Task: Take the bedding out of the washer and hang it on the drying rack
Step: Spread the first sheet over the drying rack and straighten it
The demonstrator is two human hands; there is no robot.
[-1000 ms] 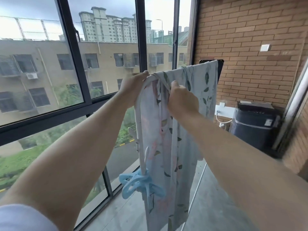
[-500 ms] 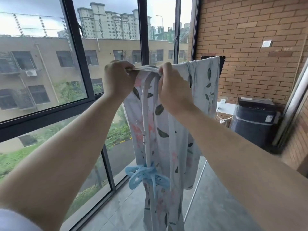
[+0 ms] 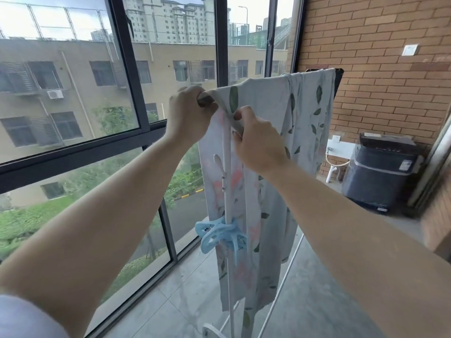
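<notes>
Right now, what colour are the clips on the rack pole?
Light blue; the clips show in the head view.

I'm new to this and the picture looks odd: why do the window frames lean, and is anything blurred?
Head view: wide-angle lens bends the window frames; soft daylight, no hard shadows; left hand, right hand and bedding sharp; the brick wall right of the washer is smeared.

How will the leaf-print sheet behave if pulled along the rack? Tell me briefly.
Likely floppy: the sheet hangs in soft folds. Probably bunches rather than slides, as it creases where the left hand and right hand pinch it.
</notes>
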